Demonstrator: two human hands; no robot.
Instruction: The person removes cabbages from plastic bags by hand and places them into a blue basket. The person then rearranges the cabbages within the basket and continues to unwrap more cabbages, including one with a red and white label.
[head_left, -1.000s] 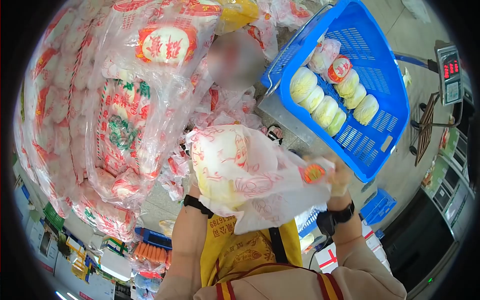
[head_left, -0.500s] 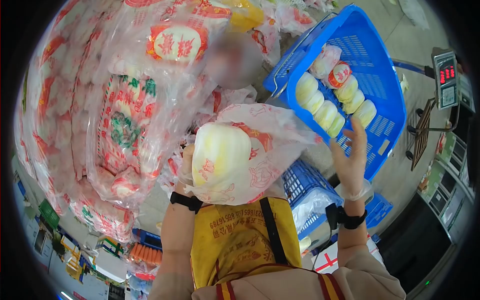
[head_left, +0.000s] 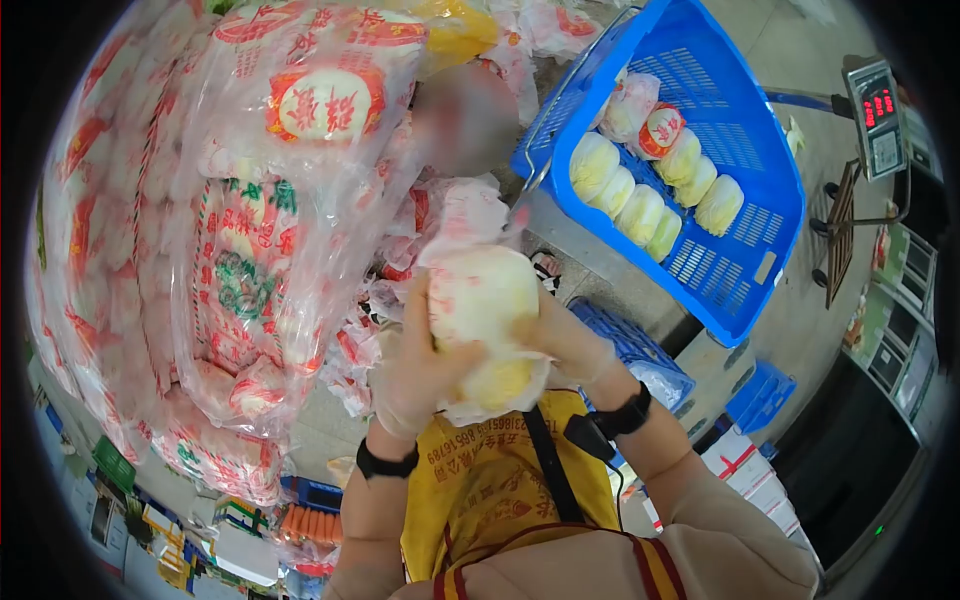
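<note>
Both hands clasp one bagged cabbage [head_left: 483, 330] at chest height, above the yellow apron [head_left: 490, 490]. The left hand [head_left: 420, 365] cups it from the left and below, its grip clamped on the bag with fingers spread up the side. The right hand [head_left: 565, 340] presses in from the right, grip likewise clamped on it.

On the left the room is tight: a tall stack of bagged cabbages [head_left: 230, 230] in printed clear plastic rises just beside the left hand, and loose bags [head_left: 440, 215] lie heaped between that stack and the held cabbage. To the upper right a blue crate [head_left: 770, 200] stands tilted, its near rim well apart from the hands; a row of cabbages [head_left: 650, 195] lies along its bottom, with bare grid floor beside them. A smaller blue crate [head_left: 630, 345] sits just behind the right wrist. Open floor [head_left: 800, 310] lies to the right, up to a scale [head_left: 872, 115] with red digits.

The held cabbage is pale, cream to yellow-green, rounded and oblong, upright, wrapped in thin clear plastic with red print, the slack bunched above its top.
</note>
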